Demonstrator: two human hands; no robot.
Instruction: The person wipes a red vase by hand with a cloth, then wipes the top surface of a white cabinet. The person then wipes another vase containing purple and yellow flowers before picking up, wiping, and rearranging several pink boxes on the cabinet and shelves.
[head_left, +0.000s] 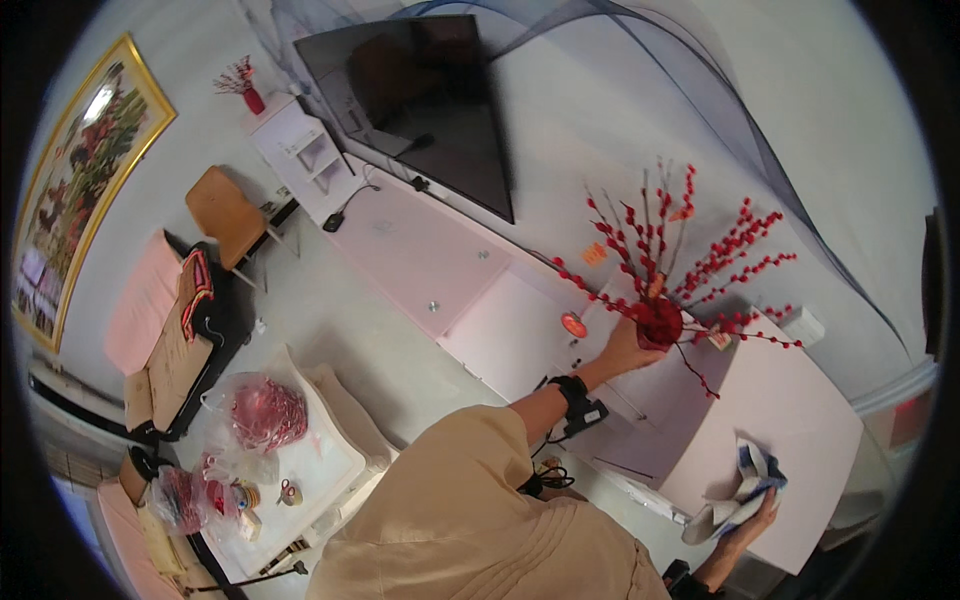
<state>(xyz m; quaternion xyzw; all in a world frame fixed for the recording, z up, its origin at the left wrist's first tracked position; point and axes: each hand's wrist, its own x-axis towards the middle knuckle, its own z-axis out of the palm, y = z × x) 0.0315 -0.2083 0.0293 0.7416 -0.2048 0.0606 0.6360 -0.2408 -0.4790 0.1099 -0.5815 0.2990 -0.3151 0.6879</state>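
My left hand (627, 352), with a black band at its wrist, is closed around a red vase (659, 324). Branches with red berries (715, 262) fan out of the vase, and small orange-red tags hang among them. Fingers of my right hand (755, 522) are wrapped on a crumpled grey and blue cloth (742, 490). This cloth lies against the pale top of the cabinet end (790, 420). Beneath my left forearm is a black box-like device (585, 418) with cables. Whether the vase's base touches the cabinet is hidden.
A long pink-white TV cabinet (400, 250) runs along the wall under a dark television (410, 110). At lower left, a white table (325, 450) bears a bag of red stuff (268, 412) and scissors (289, 492). Behind it stand a sofa (175, 370) and a brown chair (228, 218).
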